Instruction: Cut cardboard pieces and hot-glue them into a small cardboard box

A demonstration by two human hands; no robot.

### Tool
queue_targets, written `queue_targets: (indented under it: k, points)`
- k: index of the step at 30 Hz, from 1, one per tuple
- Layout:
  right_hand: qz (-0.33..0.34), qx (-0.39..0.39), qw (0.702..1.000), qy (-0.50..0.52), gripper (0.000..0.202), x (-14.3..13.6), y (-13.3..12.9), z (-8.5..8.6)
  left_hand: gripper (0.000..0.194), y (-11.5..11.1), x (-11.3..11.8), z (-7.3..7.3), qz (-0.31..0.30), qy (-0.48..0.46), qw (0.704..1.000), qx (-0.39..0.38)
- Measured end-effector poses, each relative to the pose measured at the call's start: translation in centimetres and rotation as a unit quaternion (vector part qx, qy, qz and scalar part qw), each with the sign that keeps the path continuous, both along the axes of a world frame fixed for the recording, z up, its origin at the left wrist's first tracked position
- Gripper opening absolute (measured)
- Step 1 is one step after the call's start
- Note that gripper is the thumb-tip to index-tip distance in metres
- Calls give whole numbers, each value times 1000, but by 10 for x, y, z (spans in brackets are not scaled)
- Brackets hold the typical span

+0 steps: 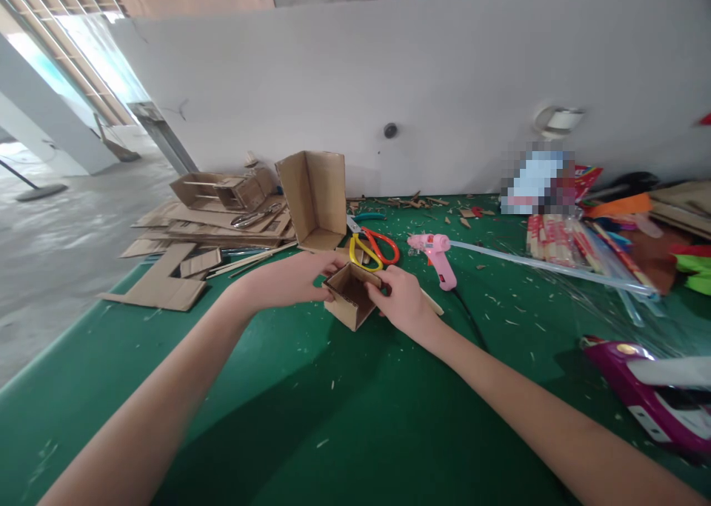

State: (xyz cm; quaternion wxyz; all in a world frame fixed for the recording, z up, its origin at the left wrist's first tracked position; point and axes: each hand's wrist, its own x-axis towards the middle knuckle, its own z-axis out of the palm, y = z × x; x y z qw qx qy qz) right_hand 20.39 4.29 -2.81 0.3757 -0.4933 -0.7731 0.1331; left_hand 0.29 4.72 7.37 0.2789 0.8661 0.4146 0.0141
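A small open-topped cardboard box (343,310) is held between my two hands near the middle of the green table. My left hand (303,276) grips its left side, with fingers bent at the upper edge. On the opposite side, my right hand (401,297) pinches the box's right wall, thumb over the rim. Just behind the box lie scissors (373,248) with one yellow and one red handle. A pink hot glue gun (438,258) rests to the right of them. Farther back stands a taller folded cardboard piece (319,202) with two walls and a base.
Flat cardboard sheets (167,284) and a cardboard model (203,191) lie at the left. Long clear glue sticks (533,261) stretch rightward from the glue gun. A purple iron-like appliance (638,380) sits at the right. A white wall (311,76) bounds the table behind, where scraps lie scattered.
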Motion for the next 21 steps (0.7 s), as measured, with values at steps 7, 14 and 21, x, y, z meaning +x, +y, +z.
queue_targets:
  k: [7, 14, 21]
  points:
    - [9, -23, 1000, -16, 19, 2, 1, 3, 40, 7, -5, -8, 13, -64, 996, -56]
    - [14, -23, 1000, 4, 23, 3, 0, 3, 44, 12, -9, -15, 15, -119, 988, -100]
    - [2, 22, 1000, 12, 18, 6, 2, -3, 47, 19, -13, -23, 19, -142, 980, -141]
